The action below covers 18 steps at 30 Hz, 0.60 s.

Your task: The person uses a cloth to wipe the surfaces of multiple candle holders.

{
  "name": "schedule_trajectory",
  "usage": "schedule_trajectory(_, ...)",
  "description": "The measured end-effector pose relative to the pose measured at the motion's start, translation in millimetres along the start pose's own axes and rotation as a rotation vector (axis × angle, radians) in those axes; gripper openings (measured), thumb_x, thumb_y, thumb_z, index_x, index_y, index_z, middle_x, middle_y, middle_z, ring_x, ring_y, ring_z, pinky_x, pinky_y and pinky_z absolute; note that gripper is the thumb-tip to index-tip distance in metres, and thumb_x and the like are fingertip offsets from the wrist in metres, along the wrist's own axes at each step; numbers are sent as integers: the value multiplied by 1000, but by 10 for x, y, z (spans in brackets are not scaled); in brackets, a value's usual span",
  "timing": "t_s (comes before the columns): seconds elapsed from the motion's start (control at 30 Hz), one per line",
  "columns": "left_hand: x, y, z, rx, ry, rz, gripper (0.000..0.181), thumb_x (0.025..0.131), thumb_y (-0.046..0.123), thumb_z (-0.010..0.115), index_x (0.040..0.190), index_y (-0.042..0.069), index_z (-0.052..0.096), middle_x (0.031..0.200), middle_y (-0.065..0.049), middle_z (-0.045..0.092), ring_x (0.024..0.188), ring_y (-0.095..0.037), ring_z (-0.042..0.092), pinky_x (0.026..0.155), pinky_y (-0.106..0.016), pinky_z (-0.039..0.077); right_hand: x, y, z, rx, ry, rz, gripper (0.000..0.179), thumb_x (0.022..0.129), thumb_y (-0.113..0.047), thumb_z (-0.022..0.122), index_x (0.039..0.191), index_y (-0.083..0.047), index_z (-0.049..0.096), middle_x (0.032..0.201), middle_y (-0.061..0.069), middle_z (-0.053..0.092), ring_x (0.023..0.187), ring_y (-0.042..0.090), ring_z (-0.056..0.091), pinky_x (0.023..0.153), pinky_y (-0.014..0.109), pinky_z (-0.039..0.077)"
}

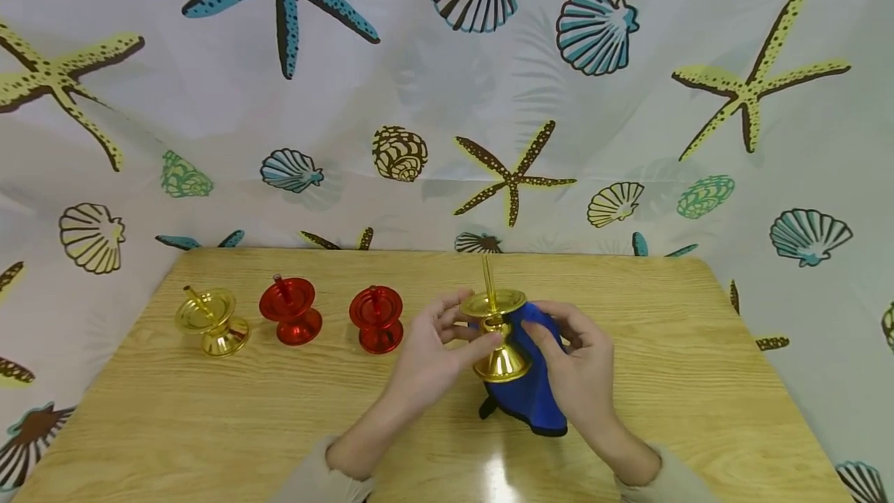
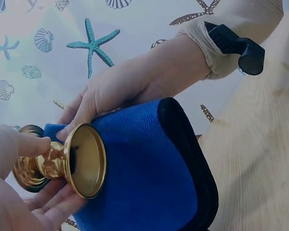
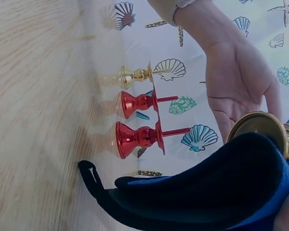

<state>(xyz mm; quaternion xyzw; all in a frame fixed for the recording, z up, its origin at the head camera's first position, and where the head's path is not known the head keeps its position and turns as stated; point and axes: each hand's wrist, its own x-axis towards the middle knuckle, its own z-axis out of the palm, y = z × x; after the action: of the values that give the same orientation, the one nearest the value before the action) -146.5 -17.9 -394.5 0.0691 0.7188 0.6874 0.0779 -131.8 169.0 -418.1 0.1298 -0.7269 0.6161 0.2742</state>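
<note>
My left hand (image 1: pixel 431 352) grips a shiny gold candle holder (image 1: pixel 504 363) around its narrow stem, holding it upright with its thin rod pointing up. In the left wrist view, the thumb and fingers close around the stem, and the hollow base (image 2: pixel 89 161) faces the right. My right hand (image 1: pixel 588 367) pinches a blue cloth (image 1: pixel 527 402) with black edging, which lies against the holder's far and right side. A black loop (image 3: pixel 90 178) hangs from a corner of the cloth in the right wrist view. The right hand's fingertips are partly hidden behind the cloth.
To the left on the wooden table (image 1: pixel 279 425) stand another gold candle holder (image 1: pixel 225 336) and two red ones, one red holder (image 1: pixel 299 327) beside it and a second red holder (image 1: pixel 380 334) nearer my left hand. A sea-patterned sheet (image 1: pixel 447 99) hangs behind the table.
</note>
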Motion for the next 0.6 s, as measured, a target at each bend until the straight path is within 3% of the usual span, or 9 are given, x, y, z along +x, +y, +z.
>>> schedule_trajectory(0.1,4,15,-5,17,-15,-10,65,89,14,85,147,10,57,123,-13,73,97,-17,71,76,-25,58,-6,10,8,11,-8,-21,17,91,12,72,106,4,76,96,-15,77,67,0,68,42,17,39)
schedule_trajectory(0.33,22,31,-26,-8,-70,-40,66,88,18,86,144,7,51,132,-13,74,97,-20,75,81,-30,60,-47,13,-18,-109,-38,-216,23,88,19,69,108,8,71,93,25,78,40,1,44,37,14,31)
schedule_trajectory(0.43,27,33,-41,0,-64,-37,66,88,18,86,143,7,52,127,-15,75,95,-21,76,79,-31,62,-68,3,-26,-143,-47,-258,22,89,18,69,109,7,70,94,26,77,37,2,40,38,12,30)
schedule_trajectory(0.5,26,31,-52,10,-41,-30,65,87,18,87,141,7,53,121,-15,76,93,-21,76,77,-32,62,-71,-5,-22,-138,-52,-279,23,89,18,69,109,7,70,94,27,77,39,2,42,38,11,30)
schedule_trajectory(0.6,34,14,-68,34,4,-21,65,86,18,88,141,8,54,113,-15,76,90,-21,75,75,-33,63,-73,-33,-17,-100,-59,-301,25,89,22,67,108,7,69,98,27,76,51,0,60,43,11,40)
